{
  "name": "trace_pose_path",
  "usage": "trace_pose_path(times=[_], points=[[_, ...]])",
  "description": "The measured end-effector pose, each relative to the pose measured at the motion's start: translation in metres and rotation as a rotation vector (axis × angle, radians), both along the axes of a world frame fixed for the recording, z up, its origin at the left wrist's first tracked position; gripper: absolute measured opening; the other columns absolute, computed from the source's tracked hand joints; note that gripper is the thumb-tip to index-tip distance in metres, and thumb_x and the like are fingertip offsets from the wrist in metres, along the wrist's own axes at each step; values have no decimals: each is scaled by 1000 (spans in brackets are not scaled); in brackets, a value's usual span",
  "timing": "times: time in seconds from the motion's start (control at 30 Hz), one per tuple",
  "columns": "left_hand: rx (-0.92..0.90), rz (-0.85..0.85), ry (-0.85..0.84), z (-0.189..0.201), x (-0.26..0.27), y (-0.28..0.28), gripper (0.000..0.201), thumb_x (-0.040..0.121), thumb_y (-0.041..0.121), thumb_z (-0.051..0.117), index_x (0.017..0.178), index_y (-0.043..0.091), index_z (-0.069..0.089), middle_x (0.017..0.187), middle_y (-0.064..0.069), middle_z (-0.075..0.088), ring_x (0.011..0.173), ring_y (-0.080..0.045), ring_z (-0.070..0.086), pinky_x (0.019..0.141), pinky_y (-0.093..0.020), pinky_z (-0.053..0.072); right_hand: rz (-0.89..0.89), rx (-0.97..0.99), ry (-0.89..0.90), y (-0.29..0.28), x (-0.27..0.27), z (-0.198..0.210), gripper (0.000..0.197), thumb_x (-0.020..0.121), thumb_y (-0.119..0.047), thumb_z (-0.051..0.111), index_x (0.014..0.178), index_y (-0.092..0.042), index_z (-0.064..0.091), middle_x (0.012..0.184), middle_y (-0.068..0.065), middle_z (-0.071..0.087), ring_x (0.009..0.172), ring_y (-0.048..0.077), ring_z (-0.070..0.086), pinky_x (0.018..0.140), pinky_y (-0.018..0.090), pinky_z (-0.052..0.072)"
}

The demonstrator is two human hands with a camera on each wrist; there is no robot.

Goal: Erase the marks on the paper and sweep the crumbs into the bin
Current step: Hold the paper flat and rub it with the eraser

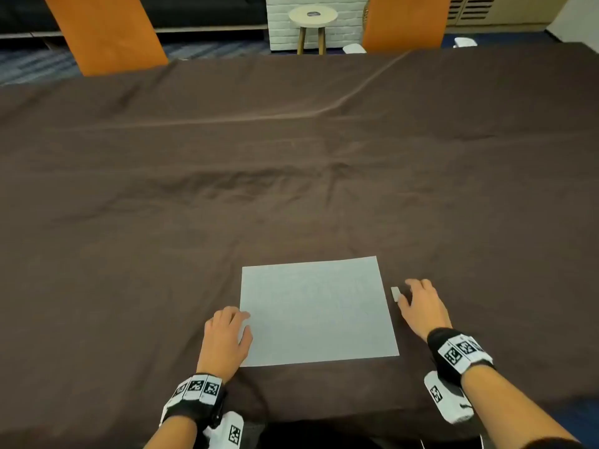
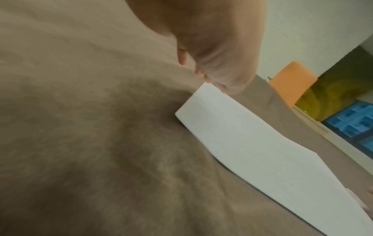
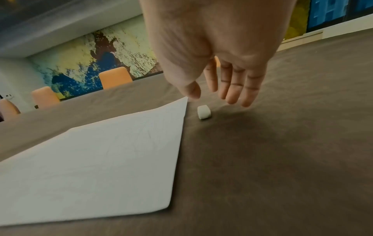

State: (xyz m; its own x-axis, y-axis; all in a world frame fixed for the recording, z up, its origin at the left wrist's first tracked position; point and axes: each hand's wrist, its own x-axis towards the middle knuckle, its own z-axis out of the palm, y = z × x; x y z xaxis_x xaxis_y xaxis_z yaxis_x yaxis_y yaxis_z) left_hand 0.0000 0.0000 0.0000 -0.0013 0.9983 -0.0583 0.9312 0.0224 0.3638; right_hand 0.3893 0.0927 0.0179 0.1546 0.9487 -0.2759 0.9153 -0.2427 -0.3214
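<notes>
Desk under brown cloth. Paper lies flat at near edge. Left hand rests on paper's left edge, fingers relaxed. Right hand spread, empty, hovering beside small white eraser, right of the paper.

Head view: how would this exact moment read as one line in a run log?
phase: reaching for eraser | right hand: open, above eraser, not gripping | left hand: resting on paper left edge | bin: not in view
</notes>
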Motion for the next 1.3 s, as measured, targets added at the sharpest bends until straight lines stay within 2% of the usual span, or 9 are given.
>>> trace_pose_path(times=[0.13,0.3,0.5,0.6,0.73,1.0,1.13,1.2,1.3], points=[[-93,-64,35,0,3,11,36,83,29,56,115,16,65,120,-8,57,107,-31,56,87,-45,47,41,-84,-51,12,-3,0,42,95,-29,52,132,-9,49,128,13,47,115,31,52,93,40,47],[-269,-142,97,-7,-1,6,50,93,31,54,141,23,44,153,-7,28,140,-28,27,111,-41,27,135,-82,-134,11,-5,-5,30,94,-26,53,120,-11,56,116,10,52,104,28,56,83,36,47],[-242,-185,137,-17,-8,4,52,94,44,44,144,28,39,153,-4,28,139,-25,29,109,-39,29,179,-7,-173,10,-9,-6,12,90,-24,61,92,-18,51,89,0,59,72,16,55,61,27,40],[-209,-234,187,-22,-14,8,63,86,54,33,140,24,46,141,-5,43,123,-27,47,93,-40,43,184,-40,-184,14,-12,-5,12,90,-23,61,89,-19,49,75,-3,59,62,12,55,58,26,43],[-125,-290,233,-27,-21,12,72,82,60,27,143,23,43,137,-3,42,117,-26,45,89,-41,43,159,-108,-180,24,-11,-8,16,89,-25,63,100,-17,56,84,1,62,73,18,59,72,35,54],[-156,-300,254,-30,-23,14,93,69,72,13,149,30,34,160,5,19,134,-21,25,101,-43,30,370,119,-53,3,-16,3,9,88,-30,64,85,-22,62,92,-4,60,81,16,57,69,32,47],[-201,-262,254,-26,-20,10,91,69,73,16,150,33,30,161,9,16,137,-18,20,105,-42,26,657,76,27,-25,-45,13,12,87,-32,64,82,-36,54,120,-11,60,101,7,57,84,28,46],[-203,-255,257,-25,-18,8,84,74,68,23,150,33,28,161,9,15,138,-18,19,106,-42,25,756,98,-81,-37,-61,15,15,89,-30,61,87,-39,49,134,-9,53,128,10,46,96,30,46],[-174,-260,249,-28,-20,9,88,71,72,19,150,34,29,161,11,16,137,-17,20,105,-41,26,827,378,-170,-46,-76,20,10,88,-28,63,97,-26,61,147,-6,41,143,14,28,105,32,38]])
